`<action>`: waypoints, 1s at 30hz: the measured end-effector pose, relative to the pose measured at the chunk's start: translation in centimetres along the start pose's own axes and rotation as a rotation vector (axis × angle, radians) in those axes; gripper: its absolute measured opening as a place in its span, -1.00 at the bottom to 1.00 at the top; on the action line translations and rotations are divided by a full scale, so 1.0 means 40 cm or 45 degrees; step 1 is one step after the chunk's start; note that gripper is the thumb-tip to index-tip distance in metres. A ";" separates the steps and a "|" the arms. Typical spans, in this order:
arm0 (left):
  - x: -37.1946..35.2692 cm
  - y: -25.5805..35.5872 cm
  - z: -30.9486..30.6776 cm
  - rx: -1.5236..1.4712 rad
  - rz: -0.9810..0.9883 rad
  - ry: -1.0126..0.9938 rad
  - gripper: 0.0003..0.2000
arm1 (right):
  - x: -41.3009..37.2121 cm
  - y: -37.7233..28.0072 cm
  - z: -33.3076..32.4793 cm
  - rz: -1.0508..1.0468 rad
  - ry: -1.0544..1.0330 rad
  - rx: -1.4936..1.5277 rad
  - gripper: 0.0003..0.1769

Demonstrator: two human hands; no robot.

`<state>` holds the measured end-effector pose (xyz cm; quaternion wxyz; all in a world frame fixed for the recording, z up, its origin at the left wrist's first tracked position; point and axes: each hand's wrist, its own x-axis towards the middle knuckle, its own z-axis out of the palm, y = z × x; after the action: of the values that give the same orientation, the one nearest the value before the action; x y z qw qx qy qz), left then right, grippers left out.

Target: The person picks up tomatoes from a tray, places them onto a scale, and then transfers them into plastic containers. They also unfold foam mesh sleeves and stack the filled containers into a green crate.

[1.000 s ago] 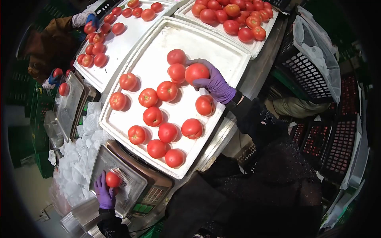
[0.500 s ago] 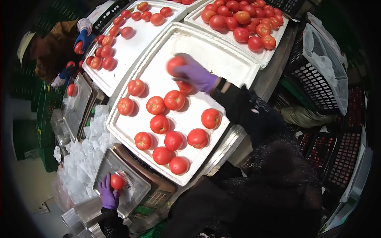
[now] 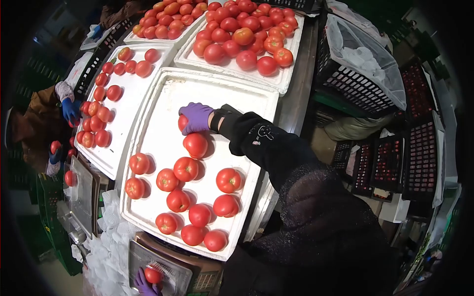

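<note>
My right hand (image 3: 196, 118), in a purple glove, is closed round a red tomato (image 3: 182, 122) over the white foam tray (image 3: 232, 89). Just below the hand sits another tomato (image 3: 195, 145), and several more lie spread over the tray's lower half. At the bottom of the view, my left hand (image 3: 146, 285), also purple-gloved, rests with fingers apart against a tomato (image 3: 153, 275) on the metal pan of a scale (image 3: 173, 269). The view's lower edge cuts off part of that hand.
Foam trays of tomatoes (image 3: 284, 84) stand behind. On the left a co-worker's blue-gloved hand (image 3: 70, 111) is at another tray (image 3: 123, 128). White foam nets (image 3: 111, 232) pile beside the scale. A lined black crate (image 3: 360, 89) and tomato crates (image 3: 422, 153) stand right.
My view has shifted, so the trays appear lower and further left. My right hand has lowered its tomato towards the tray. My left hand stays by the tomato on the scale.
</note>
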<state>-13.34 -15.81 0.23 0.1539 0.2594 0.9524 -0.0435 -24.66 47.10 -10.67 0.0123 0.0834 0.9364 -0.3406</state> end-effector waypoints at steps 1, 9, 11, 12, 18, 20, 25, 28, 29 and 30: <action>-0.004 -0.023 0.012 -0.159 -0.070 -0.074 -0.25 | -0.004 0.017 -0.002 -0.061 0.021 0.084 -0.45; 0.002 -0.004 0.015 -0.090 -0.025 0.089 -0.07 | -0.073 0.078 -0.105 0.312 -0.192 2.150 -0.25; 0.001 -0.001 0.007 -0.088 -0.030 0.082 -0.07 | -0.103 0.088 -0.116 0.310 -0.281 2.150 -0.23; 0.007 0.008 0.001 -0.090 -0.013 0.080 -0.07 | -0.110 0.094 -0.106 0.181 -0.204 2.158 -0.32; 0.004 0.027 -0.006 -0.087 -0.039 0.073 -0.07 | -0.135 0.086 -0.114 -0.177 -0.276 2.075 -0.18; 0.001 0.031 -0.006 -0.120 -0.067 0.048 -0.07 | -0.137 0.083 -0.107 -0.140 -0.165 2.068 -0.20; -0.001 0.008 0.004 -0.133 -0.025 0.043 -0.20 | -0.113 0.121 -0.068 -0.177 -0.015 1.088 -0.45; -0.001 0.003 0.000 -0.129 -0.002 0.033 -0.24 | -0.178 0.058 -0.103 -0.131 -0.130 0.748 -0.38; -0.005 -0.001 0.004 -0.143 -0.022 0.022 -0.24 | -0.190 0.051 -0.102 -0.012 -0.230 0.795 -0.37; -0.008 -0.002 0.007 -0.156 -0.047 0.009 -0.23 | -0.184 0.058 -0.084 -0.178 -0.152 0.618 -0.33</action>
<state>-13.04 -16.08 0.08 0.1653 0.2321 0.9585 0.0130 -16.93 49.89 -8.98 0.0234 -0.0013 0.8284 -0.5597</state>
